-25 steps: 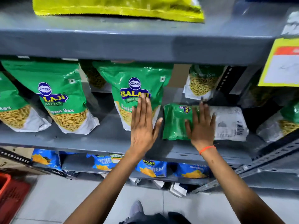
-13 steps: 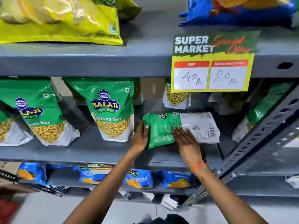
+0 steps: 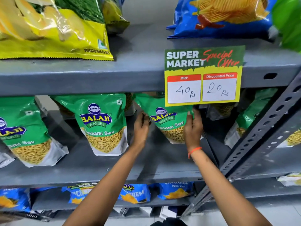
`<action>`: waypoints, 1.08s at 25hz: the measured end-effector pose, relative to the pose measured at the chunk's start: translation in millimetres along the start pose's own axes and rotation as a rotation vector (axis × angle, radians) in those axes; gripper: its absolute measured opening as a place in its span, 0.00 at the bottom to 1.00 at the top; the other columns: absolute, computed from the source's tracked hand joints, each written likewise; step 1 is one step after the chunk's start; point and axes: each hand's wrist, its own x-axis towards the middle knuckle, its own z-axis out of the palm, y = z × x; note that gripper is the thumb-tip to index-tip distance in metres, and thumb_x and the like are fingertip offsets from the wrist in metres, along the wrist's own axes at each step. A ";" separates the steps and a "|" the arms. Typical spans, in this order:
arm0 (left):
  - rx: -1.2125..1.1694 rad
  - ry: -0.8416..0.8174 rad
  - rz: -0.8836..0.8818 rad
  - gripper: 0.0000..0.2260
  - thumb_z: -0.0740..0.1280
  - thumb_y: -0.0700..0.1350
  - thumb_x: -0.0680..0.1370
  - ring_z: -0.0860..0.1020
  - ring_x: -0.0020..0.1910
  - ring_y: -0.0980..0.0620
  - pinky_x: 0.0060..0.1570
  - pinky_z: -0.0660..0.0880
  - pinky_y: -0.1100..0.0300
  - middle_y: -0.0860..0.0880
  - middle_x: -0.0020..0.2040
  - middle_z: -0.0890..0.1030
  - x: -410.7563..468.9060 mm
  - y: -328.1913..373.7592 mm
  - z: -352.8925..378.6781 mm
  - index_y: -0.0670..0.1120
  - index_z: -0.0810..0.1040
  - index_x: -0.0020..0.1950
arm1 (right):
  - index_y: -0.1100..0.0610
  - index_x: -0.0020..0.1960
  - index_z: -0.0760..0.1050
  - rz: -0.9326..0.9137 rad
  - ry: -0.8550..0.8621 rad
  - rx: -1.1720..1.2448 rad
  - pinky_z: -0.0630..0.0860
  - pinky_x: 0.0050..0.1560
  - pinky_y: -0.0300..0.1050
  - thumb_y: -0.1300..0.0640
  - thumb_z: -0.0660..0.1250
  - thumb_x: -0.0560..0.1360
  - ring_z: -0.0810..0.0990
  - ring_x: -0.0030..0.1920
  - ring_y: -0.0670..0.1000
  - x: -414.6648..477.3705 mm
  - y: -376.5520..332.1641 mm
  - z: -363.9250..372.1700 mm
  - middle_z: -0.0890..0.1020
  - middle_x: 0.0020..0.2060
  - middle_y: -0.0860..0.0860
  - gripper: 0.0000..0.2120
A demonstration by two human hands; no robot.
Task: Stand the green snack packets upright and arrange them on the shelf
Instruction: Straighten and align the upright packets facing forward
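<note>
A green Balaji Ratlami Sev packet [image 3: 167, 126] stands upright on the grey middle shelf [image 3: 114, 173], front label facing me. My left hand [image 3: 140, 126] grips its left edge and my right hand [image 3: 193, 126] grips its right edge. The price card hides the packet's top right. Left of it stand two more green packets, one [image 3: 102, 123] close by and another [image 3: 26, 132] at the far left, both upright and leaning back. More green packets [image 3: 254, 115] sit to the right, behind the slanted metal brace.
A yellow and green price card [image 3: 202, 75] hangs from the shelf above. Yellow wafer bags [image 3: 53, 28] and a blue chips bag [image 3: 219, 15] lie on the top shelf. Blue packets [image 3: 135, 193] fill the lower shelf. A perforated grey brace [image 3: 260, 137] runs diagonally at right.
The packet that lay flat on its side now stands upright with its front facing me. Both hands moved up from pressing on it to gripping its sides. The view tilted upward.
</note>
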 end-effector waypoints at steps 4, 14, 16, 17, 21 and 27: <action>0.083 -0.020 0.216 0.04 0.60 0.49 0.77 0.78 0.50 0.45 0.55 0.74 0.44 0.50 0.46 0.79 6.9 13.8 5.4 0.57 0.73 0.48 | 0.69 0.66 0.65 0.205 0.092 0.154 0.66 0.56 0.22 0.63 0.55 0.79 0.72 0.59 0.43 21.3 -4.1 3.6 0.71 0.66 0.62 0.18; 0.156 -0.291 0.047 0.17 0.62 0.48 0.75 0.78 0.52 0.65 0.53 0.74 0.69 0.45 0.60 0.78 -0.7 -4.9 1.7 0.44 0.71 0.62 | 0.57 0.55 0.71 0.339 -0.117 0.053 0.72 0.49 0.43 0.51 0.54 0.79 0.78 0.46 0.48 8.2 34.4 1.3 0.80 0.50 0.54 0.12; 0.169 -0.390 -0.017 0.20 0.64 0.44 0.76 0.76 0.53 0.69 0.52 0.72 0.73 0.46 0.63 0.76 -7.9 -15.4 3.5 0.41 0.66 0.67 | 0.53 0.57 0.72 0.429 -0.174 0.083 0.75 0.57 0.48 0.46 0.54 0.78 0.79 0.52 0.48 1.2 40.2 -2.7 0.79 0.54 0.53 0.15; 0.171 -0.410 -0.037 0.21 0.65 0.43 0.76 0.76 0.54 0.70 0.52 0.73 0.73 0.48 0.62 0.75 -10.8 -19.6 4.1 0.44 0.65 0.67 | 0.53 0.59 0.71 0.451 -0.184 0.085 0.74 0.61 0.50 0.45 0.54 0.78 0.78 0.56 0.50 -0.7 42.8 -5.3 0.79 0.57 0.53 0.17; 0.185 -0.457 -0.111 0.22 0.67 0.47 0.74 0.76 0.59 0.61 0.59 0.74 0.65 0.50 0.64 0.76 -24.7 -25.0 14.7 0.50 0.66 0.66 | 0.53 0.67 0.66 0.513 -0.075 0.122 0.69 0.68 0.52 0.44 0.53 0.78 0.73 0.64 0.54 -4.9 41.0 -19.5 0.74 0.66 0.56 0.22; 0.197 -0.441 -0.119 0.23 0.69 0.51 0.73 0.75 0.56 0.66 0.51 0.73 0.75 0.51 0.63 0.76 -42.9 -30.7 18.1 0.52 0.66 0.65 | 0.53 0.70 0.62 0.661 -0.012 0.073 0.67 0.67 0.49 0.42 0.50 0.78 0.70 0.67 0.56 -20.1 42.6 -37.9 0.70 0.69 0.55 0.24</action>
